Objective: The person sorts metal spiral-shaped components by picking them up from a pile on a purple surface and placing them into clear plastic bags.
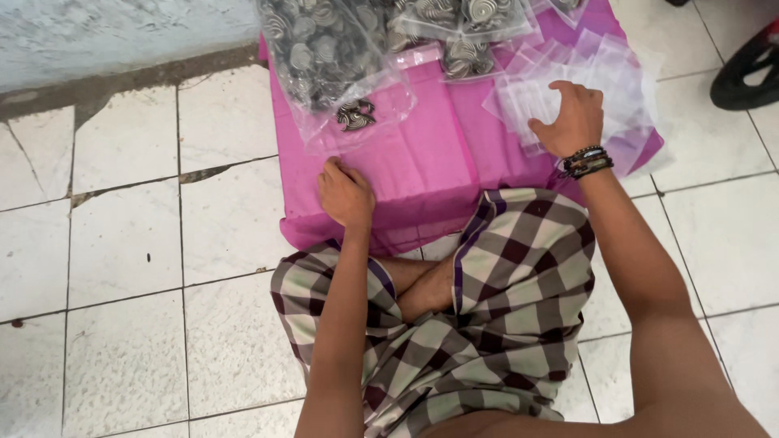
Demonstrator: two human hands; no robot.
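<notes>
1. Person: seated cross-legged on the tiled floor, wearing a checked wrap. Both forearms extend forward onto a pink cloth.
2. Left hand: rests on the near left part of the cloth, fingers curled inward toward the palm. No item is visible inside the curl; whether it pinches anything cannot be told. It lies just below the lower edge of a large clear bag.
3. Right hand: laid palm down, fingers spread, on a stack of small empty clear bags at the right side of the cloth. The hand presses flat on the stack; nothing is gripped. Dark bracelets circle the wrist.
4. Large bag: lies at the far left of the cloth, filled with round grey spiral discs. A few discs sit apart near its lower end.
5. Small filled bags: packed with the same discs, they lie at the far centre of the cloth, between the large bag and the empty stack.
6. Far right: part of a black tyre on the floor.
</notes>
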